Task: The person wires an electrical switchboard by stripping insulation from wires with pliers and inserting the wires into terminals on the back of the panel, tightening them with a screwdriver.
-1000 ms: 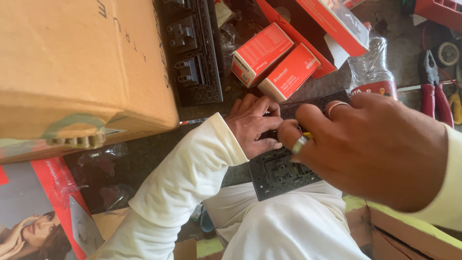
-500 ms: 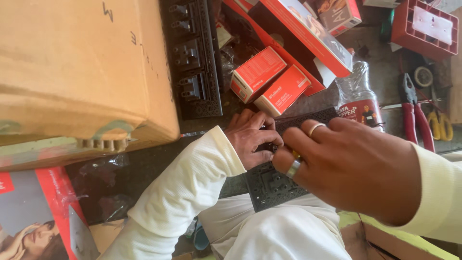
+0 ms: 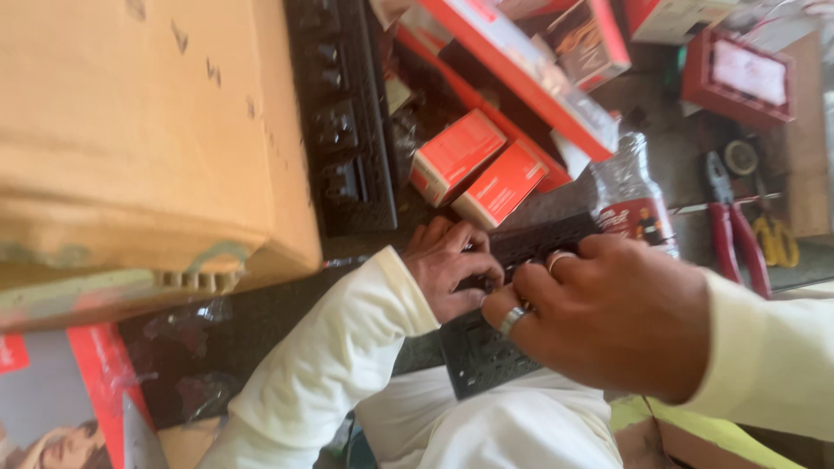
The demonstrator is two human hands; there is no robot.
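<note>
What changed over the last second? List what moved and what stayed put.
Little changed. The left hand and right hand kept working together on the dark switch plate on the lap; nothing was picked up or released. The view drifted slightly. Cardboard box, red boxes, plastic bottle and pliers stayed put.

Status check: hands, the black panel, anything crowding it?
Left hand and right hand both gripping black panel on lap. Red boxes, plastic bottle crowd its far edge.

big tan carton (image 3: 148,130) left, two sm red boxes (image 3: 478,169) ctr, red-label bottle (image 3: 632,200)
</note>
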